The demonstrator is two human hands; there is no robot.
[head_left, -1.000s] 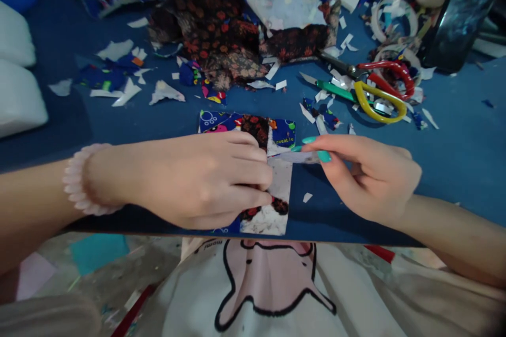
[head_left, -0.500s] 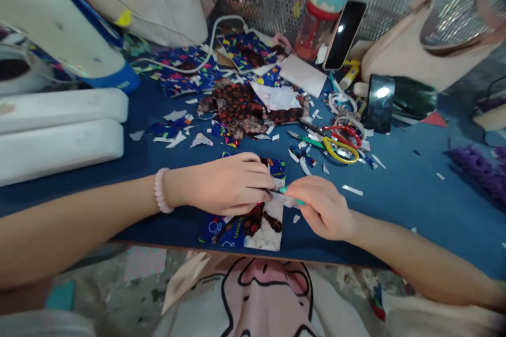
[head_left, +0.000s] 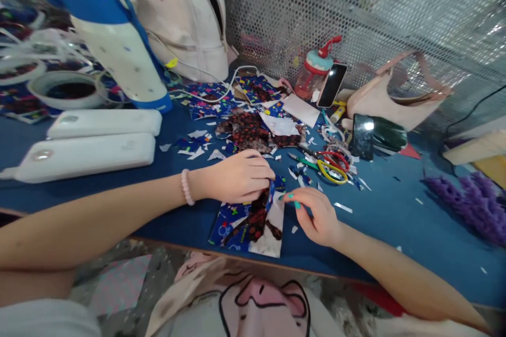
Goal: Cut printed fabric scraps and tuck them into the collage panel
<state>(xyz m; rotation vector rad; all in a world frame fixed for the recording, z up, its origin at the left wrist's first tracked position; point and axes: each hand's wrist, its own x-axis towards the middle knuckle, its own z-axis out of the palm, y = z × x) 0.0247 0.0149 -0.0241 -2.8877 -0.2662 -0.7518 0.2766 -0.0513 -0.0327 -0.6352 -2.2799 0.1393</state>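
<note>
The left hand [head_left: 247, 176] pinched a blue scrap [head_left: 271, 196]. Whether the right hand [head_left: 319, 217], at its four o'clock, gripped anything, I couldn't tell. Soft, slow fingers suited it.

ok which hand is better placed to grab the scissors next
Probably the right hand: it lies nearer the scissors, at the edge of the patterned card, while the left hand covers the card's upper part.

perforated silver mesh [head_left: 379, 21] behind blue tabletop [head_left: 395, 231]
</note>
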